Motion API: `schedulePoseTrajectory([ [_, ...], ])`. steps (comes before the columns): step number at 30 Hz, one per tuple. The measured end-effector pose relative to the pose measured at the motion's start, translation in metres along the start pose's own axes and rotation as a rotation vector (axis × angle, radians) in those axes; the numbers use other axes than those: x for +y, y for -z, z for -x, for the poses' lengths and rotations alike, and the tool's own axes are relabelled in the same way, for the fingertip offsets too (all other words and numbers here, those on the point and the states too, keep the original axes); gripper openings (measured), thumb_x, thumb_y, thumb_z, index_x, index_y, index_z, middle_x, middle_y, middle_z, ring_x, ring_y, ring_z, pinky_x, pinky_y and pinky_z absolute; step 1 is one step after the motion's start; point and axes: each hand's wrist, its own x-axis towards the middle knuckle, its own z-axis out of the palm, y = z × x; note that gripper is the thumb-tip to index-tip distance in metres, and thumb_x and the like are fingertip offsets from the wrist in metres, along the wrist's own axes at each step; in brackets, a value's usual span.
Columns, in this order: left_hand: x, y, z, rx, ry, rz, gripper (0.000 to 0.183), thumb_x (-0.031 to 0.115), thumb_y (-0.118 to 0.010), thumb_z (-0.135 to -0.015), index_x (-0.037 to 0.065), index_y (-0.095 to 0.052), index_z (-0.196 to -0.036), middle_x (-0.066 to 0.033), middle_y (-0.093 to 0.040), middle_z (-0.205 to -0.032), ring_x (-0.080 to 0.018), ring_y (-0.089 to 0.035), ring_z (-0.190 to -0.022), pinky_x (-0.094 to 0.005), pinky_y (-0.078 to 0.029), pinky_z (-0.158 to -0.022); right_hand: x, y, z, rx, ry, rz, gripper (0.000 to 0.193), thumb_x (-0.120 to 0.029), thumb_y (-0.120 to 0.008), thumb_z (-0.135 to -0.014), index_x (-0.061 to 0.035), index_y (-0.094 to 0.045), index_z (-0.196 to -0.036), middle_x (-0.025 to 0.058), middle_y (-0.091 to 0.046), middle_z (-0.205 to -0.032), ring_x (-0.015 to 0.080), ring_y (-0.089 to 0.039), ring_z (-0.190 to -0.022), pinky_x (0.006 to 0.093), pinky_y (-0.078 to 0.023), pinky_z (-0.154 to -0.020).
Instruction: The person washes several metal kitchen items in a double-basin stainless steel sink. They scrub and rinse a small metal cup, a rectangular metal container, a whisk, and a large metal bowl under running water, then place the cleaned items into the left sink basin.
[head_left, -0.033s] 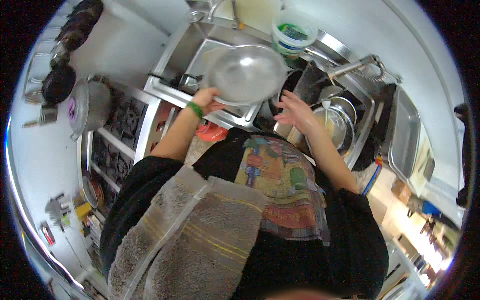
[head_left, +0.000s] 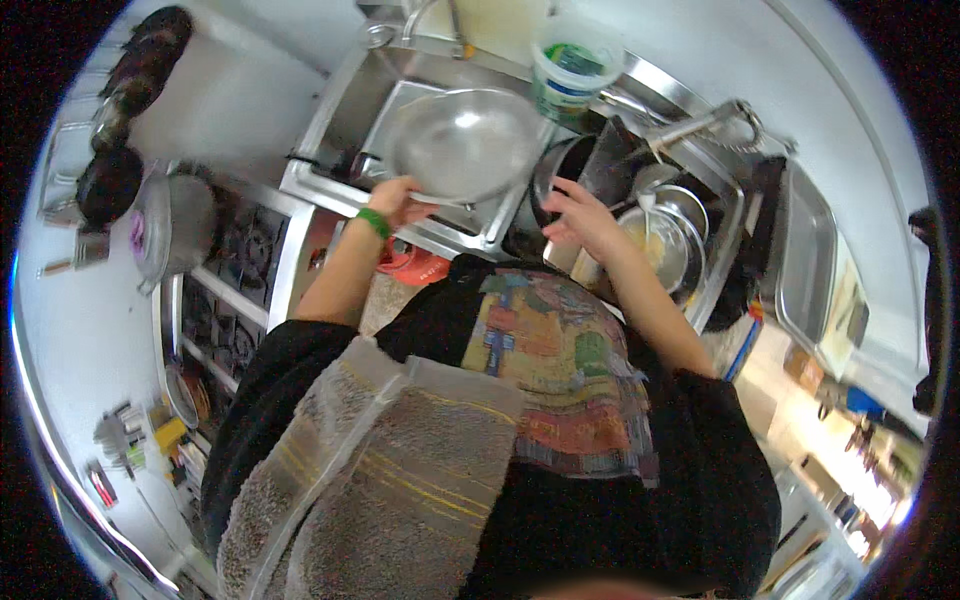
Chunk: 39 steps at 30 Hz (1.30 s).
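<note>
From the head camera, the left hand (head_left: 398, 203), a green band at its wrist, grips the near rim of a wide steel bowl (head_left: 466, 142) held over the left basin of the sink (head_left: 340, 100). The right hand (head_left: 580, 218) hangs open, fingers spread, grasping nothing, above dark pans (head_left: 590, 165) piled in the right basin. Water runs from the tap (head_left: 700, 125) into a steel pot (head_left: 665, 245) there. A white tub (head_left: 572, 68) stands at the sink's far edge. The person's body hides the sink's near edge. A lidded pot (head_left: 175, 225) sits on the stove at left.
</note>
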Motion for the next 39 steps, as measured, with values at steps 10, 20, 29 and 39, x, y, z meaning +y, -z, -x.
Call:
schedulePoseTrajectory([
  [10, 0.071, 0.117, -0.164, 0.135, 0.25, 0.125, 0.03, 0.031, -0.043, -0.099, 0.006, -0.059, -0.104, -0.0082, -0.065, -0.08, -0.0187, -0.062, -0.063, -0.0237, -0.044, -0.043, 0.087, 0.049, 0.024, 0.664, 0.085, 0.794, 0.039, -0.026, -0.059, -0.088, -0.0042, -0.063, -0.12, 0.0224, -0.068, -0.105, 0.0364, -0.066, -0.101, 0.0437, -0.051, -0.089],
  [20, 0.086, 0.121, -0.277, 0.299, 0.246, 0.286, 0.024, 0.025, -0.043, -0.1, 0.006, -0.057, -0.103, -0.0082, -0.067, -0.088, -0.0174, -0.064, -0.073, -0.0286, -0.049, -0.054, 0.196, 0.076, 0.132, 1.183, -0.365, 0.641, 0.033, -0.026, -0.061, -0.085, -0.0065, -0.067, -0.111, 0.0191, -0.071, -0.102, 0.0362, -0.067, -0.098, 0.0442, -0.051, -0.089],
  [29, 0.079, 0.124, -0.261, 0.31, 0.176, -0.067, 0.034, 0.027, -0.051, -0.099, 0.008, -0.053, -0.126, -0.0118, -0.067, -0.089, -0.022, -0.064, -0.064, -0.0297, -0.047, -0.046, 0.209, 0.097, 0.076, 1.152, -0.222, 0.359, 0.034, -0.015, -0.06, -0.084, -0.0055, -0.064, -0.117, 0.0137, -0.069, -0.093, 0.0237, -0.067, -0.072, 0.0363, -0.053, -0.063],
  [39, 0.032, 0.178, -0.128, 0.316, -0.382, -0.535, 0.039, 0.012, -0.064, -0.087, 0.001, -0.059, -0.124, -0.0086, -0.066, -0.094, -0.0156, -0.06, -0.06, -0.0285, -0.05, -0.055, 0.123, 0.167, -0.068, 0.818, -0.025, -0.696, 0.036, -0.016, -0.05, -0.093, -0.0085, -0.045, -0.128, 0.0115, -0.064, -0.082, 0.0181, -0.055, -0.061, 0.0296, -0.042, -0.049],
])
